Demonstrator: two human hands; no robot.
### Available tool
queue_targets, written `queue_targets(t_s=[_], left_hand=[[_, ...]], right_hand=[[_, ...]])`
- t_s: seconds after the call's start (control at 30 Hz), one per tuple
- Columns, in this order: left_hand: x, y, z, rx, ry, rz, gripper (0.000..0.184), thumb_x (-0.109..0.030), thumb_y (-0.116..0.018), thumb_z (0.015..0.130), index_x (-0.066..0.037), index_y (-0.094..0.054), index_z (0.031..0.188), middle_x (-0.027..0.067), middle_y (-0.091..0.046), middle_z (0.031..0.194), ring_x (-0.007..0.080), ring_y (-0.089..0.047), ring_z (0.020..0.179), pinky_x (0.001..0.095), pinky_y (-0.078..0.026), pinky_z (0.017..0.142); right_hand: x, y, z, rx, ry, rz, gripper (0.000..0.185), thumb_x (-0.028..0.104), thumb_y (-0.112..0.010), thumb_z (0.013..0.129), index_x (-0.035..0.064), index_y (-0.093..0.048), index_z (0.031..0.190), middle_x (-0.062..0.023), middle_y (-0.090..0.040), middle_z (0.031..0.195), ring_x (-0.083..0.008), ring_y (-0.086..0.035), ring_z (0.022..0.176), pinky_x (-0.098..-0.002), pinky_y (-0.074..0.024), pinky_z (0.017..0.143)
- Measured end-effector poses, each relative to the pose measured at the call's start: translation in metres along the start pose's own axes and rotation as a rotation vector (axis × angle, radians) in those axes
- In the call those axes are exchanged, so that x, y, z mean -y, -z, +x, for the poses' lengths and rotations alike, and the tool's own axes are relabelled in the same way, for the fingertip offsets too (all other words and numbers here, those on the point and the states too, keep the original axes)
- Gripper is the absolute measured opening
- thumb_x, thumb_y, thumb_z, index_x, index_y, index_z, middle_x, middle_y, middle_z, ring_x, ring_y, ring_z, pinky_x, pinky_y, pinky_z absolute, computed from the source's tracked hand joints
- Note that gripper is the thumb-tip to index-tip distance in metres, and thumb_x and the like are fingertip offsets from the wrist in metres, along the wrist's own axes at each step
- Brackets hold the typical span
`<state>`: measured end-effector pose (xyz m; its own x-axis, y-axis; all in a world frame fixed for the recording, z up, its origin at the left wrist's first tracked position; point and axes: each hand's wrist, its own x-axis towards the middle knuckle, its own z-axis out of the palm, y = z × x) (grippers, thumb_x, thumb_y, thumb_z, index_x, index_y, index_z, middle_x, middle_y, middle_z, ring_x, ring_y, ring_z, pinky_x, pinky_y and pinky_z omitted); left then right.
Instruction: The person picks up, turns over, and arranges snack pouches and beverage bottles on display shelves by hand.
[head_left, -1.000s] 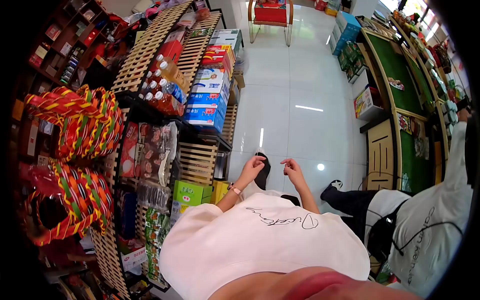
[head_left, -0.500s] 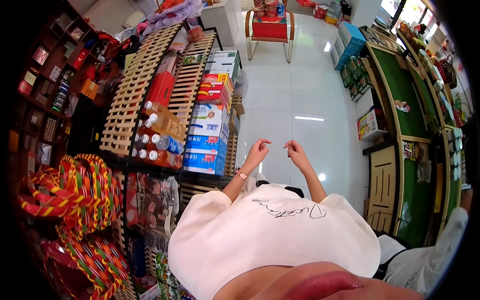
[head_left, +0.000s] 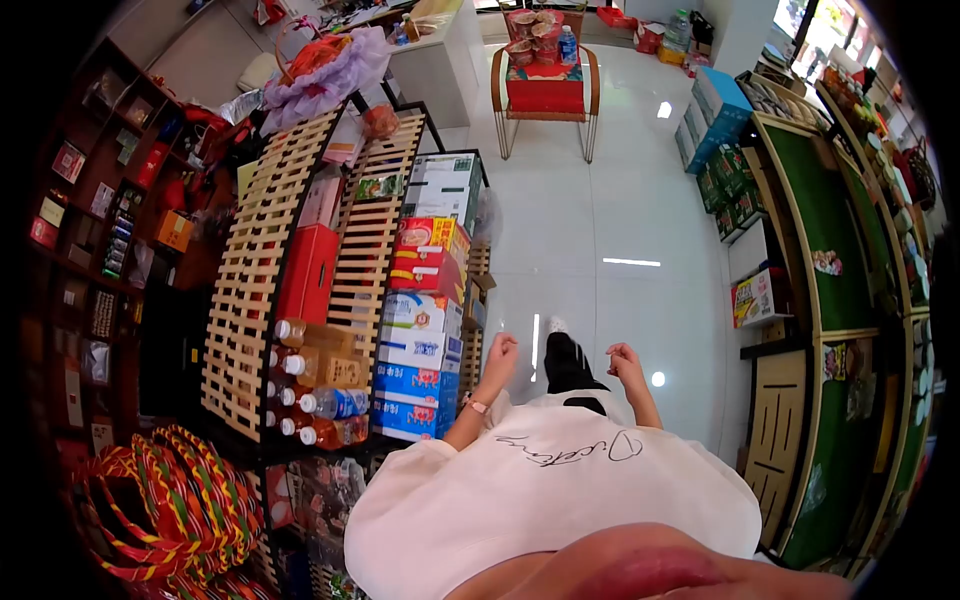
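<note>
In the head view, my left hand hovers in front of my body with its fingers curled in and no object showing in it. A pinkish band circles that wrist. Nearest to this hand are stacked blue and white cartons on the slatted shelf, without contact. My right hand hangs at about the same height, fingers bent into a loose fist, also with nothing visible in it. Between the hands, a leg in black trousers reaches forward over the pale tiled floor.
A red-seated chair holding packaged goods stands ahead. Bottles and a red box sit on the left slatted shelf. Coiled striped bands lie at lower left. Green-lined shelves and blue boxes border the right side.
My hands have moved apart and lower in view, with the fingers curled more. One leg has come forward. The chair and shelves appear lower, and the person at lower right is out of view.
</note>
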<state>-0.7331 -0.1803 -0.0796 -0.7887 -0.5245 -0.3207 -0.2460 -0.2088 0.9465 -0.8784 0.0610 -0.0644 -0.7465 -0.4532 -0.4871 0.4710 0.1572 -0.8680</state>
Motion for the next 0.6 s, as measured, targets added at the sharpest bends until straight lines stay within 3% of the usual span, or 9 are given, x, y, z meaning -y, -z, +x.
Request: queue_targets(t_s=[0.17,0.3,0.43,0.6], left_hand=[[-0.066,-0.002,0.096,-0.109,-0.03,-0.022,0.014,-0.005,-0.043,0.075,-0.006,-0.045,0.09,-0.005,-0.037,0.062,0.004,-0.035,0.051,0.0192,-0.03,0.044],[-0.1,-0.012,0.179,-0.046,-0.103,0.064,0.012,-0.006,-0.043,0.077,-0.006,-0.045,0.089,-0.004,-0.037,0.063,0.0041,-0.036,0.053,0.02,-0.032,0.046],[-0.114,-0.009,0.235,-0.116,-0.133,0.017,0.009,-0.006,-0.042,0.078,-0.007,-0.045,0.087,-0.0036,-0.037,0.062,0.004,-0.036,0.054,0.0201,-0.032,0.047],[-0.104,0.009,0.264,-0.207,-0.006,-0.128,0.012,-0.005,-0.042,0.075,-0.008,-0.047,0.085,-0.0033,-0.041,0.066,0.0052,-0.039,0.056,0.0194,-0.033,0.049]], right_hand=[[0.085,-0.001,0.112,0.118,0.081,-0.097,0.013,0.001,-0.041,0.069,0.009,-0.049,0.075,0.0046,-0.04,0.062,-0.0056,-0.039,0.058,-0.0222,-0.0372,0.053],[0.139,-0.007,0.196,0.132,0.212,-0.121,0.009,0.003,-0.044,0.071,0.0095,-0.047,0.075,0.0047,-0.042,0.063,-0.0053,-0.04,0.059,-0.0215,-0.037,0.054],[0.182,-0.036,0.26,0.223,0.186,-0.172,0.004,0.006,-0.048,0.073,0.0093,-0.046,0.076,0.0041,-0.044,0.066,-0.0057,-0.042,0.062,-0.0213,-0.0374,0.056],[0.211,-0.09,0.32,0.416,0.172,-0.227,0.005,0.008,-0.05,0.075,0.0094,-0.047,0.078,0.0033,-0.046,0.069,-0.0065,-0.045,0.067,-0.0226,-0.0391,0.059]])
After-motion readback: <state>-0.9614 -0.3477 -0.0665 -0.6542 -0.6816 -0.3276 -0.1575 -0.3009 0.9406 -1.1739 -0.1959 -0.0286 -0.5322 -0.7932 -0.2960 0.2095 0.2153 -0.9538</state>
